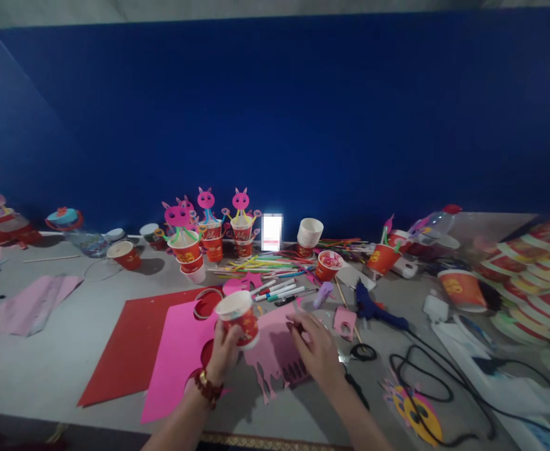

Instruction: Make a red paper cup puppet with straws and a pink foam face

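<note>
My left hand [228, 346] is wrapped round a red paper cup [243, 326] with a white rim, which it holds tilted above the table. To the right, my right hand [318, 346] reaches over a light pink sheet [275, 341] with cut-out edges. Its fingers are loosely bent and apart, and I see nothing between them. Whether the fingertips touch the sheet I cannot tell. A bright pink sheet [174, 363] with round holes lies left of the cup, partly on top of a red sheet [115, 357].
Decorated cups [188, 252] with pink animal faces stand at the back, beside scattered coloured sticks [270, 264]. Several markers [282, 293] lie beyond the cup. A blue glue gun [373, 307] trails a black cord [425, 351] on the right. Stacked cups [533, 282] fill the right edge.
</note>
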Tool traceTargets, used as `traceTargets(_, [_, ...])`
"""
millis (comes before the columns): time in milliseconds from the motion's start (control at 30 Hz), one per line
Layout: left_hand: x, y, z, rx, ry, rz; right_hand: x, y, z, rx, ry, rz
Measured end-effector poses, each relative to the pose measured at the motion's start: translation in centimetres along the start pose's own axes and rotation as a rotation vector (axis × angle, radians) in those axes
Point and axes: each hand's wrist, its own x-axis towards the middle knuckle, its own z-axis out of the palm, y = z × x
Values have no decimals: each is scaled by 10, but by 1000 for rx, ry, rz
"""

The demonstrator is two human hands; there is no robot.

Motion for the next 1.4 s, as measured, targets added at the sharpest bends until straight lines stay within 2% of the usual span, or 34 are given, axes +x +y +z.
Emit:
traceTargets(67, [-7, -5, 7, 177, -105, 95, -1, 9, 6, 21, 7, 2])
traceTargets(133, [-11, -7, 14, 620, -308, 297, -5, 19, 12, 16, 4, 6])
traceTargets(200, [-9, -5, 17, 993, -417, 456, -11, 28, 17, -9, 7, -8])
traceTargets(300, [-2, 8, 13, 1223, -368, 552, -17, 35, 21, -21, -11, -11])
traceTargets(433, [6, 40, 1, 1292, -209, 557, -17, 32, 24, 33, -32, 19])
traceTargets(533, [8, 58, -6, 1326, -216, 485, -15, 28, 25, 77, -52, 39])
traceTargets(633, [8, 59, -11, 1396, -245, 499, -14, 26, 25, 95, -65, 41])
traceTargets(767, [9, 48, -15, 1466, -286, 551, -14, 25, 23, 81, -64, 64])
traceTargets(933, [14, 39, -19, 1514, -265, 520, -13, 25, 23, 77, -65, 54])
traceTargets(1100, [15, 40, -26, 1509, -276, 498, -13, 25, 23, 86, -49, 41])
traceTargets(1267, [19, 63, -25, 1494, -291, 570, -13, 26, 23, 99, -93, 64])
traceTargets(1400, [37, 95, -5, 1519, -343, 715, -15, 27, 26, 129, -108, 73])
